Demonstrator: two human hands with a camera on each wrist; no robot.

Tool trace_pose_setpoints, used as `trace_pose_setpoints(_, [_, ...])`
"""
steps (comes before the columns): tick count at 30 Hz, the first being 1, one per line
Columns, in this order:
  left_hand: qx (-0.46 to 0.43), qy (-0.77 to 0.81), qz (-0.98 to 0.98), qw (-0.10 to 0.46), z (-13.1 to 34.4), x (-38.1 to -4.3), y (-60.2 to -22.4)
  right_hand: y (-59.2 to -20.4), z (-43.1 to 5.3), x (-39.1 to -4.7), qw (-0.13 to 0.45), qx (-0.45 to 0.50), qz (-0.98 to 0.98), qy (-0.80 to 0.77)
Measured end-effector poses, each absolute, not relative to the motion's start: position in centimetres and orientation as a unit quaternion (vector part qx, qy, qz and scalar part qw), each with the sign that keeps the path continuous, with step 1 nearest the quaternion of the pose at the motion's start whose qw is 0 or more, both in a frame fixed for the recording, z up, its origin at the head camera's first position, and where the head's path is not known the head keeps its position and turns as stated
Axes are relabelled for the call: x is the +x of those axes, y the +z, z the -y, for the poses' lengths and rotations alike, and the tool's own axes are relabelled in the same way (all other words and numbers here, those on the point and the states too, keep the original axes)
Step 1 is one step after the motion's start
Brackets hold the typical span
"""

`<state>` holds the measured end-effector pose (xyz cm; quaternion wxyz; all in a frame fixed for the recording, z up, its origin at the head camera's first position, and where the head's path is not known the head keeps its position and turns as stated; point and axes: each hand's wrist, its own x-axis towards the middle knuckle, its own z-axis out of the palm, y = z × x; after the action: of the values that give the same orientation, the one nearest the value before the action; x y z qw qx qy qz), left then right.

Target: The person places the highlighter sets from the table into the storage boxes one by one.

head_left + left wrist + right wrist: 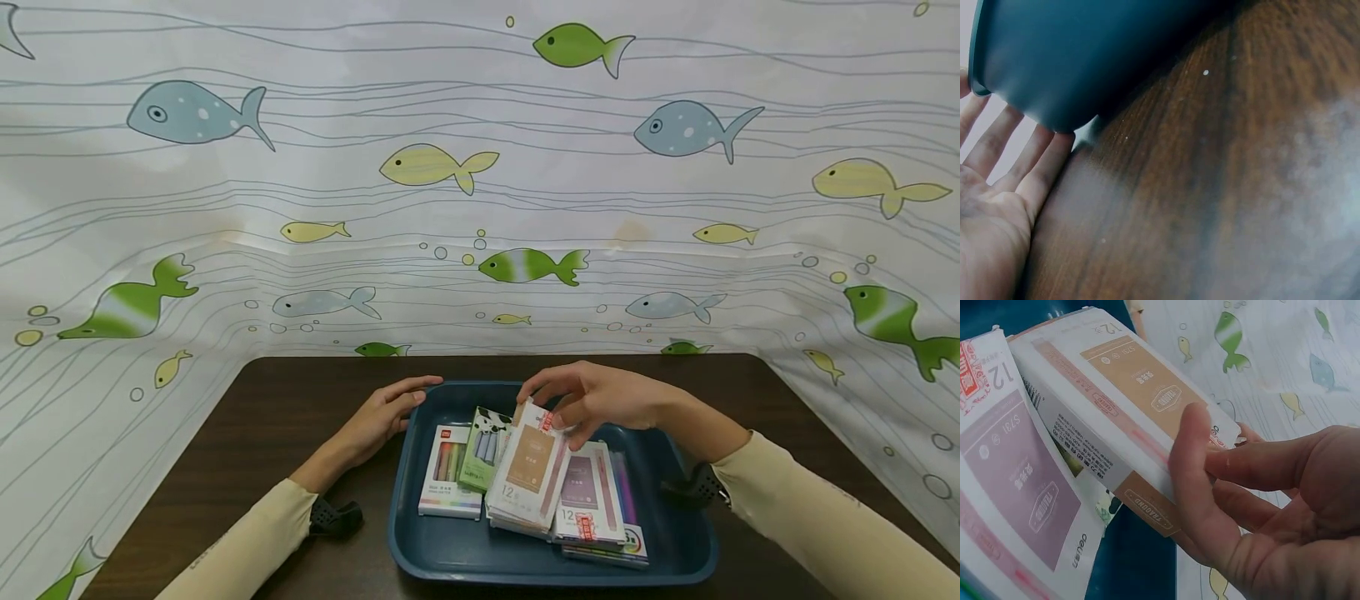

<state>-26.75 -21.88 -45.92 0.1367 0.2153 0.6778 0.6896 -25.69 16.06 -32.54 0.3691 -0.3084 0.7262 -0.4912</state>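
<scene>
A blue tray (pixel 555 568) holds several flat boxes of pens. My right hand (pixel 600 396) grips the far end of a white box with a tan panel (pixel 528 458), marked 12. In the right wrist view, that box (pixel 1141 381) is tilted, its brown end (pixel 1145 505) near the fingers. Beside it lies a similar white box with a mauve panel (pixel 581 483). To its left are a green box with a cow pattern (pixel 480 458) and a white box of coloured pens (pixel 450 492). At the tray's far left corner, my left hand (pixel 378 421) touches the outer wall (pixel 1047 81) with extended fingers.
Another pen pack (pixel 633 546) lies partly under the mauve box, with purple and blue pens (pixel 622 483) along its right side. The tray stands on a dark wooden table (pixel 300 400). A white cloth printed with fish (pixel 480 208) rises behind the table.
</scene>
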Motion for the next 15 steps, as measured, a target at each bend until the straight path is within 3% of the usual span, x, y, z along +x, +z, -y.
trace_pose_setpoints(8, [0.222, 0.689, -0.674, 0.145, 21.3, -27.0, -46.1, -32.0, -15.8, -24.7, 0.300, -0.301, -0.771, -0.474])
trace_pose_setpoints(15, [0.218, 0.691, -0.673, 0.148, 20.8, -27.5, -45.9, -29.2, -18.5, -22.5, 0.175, -0.305, -0.797, -0.491])
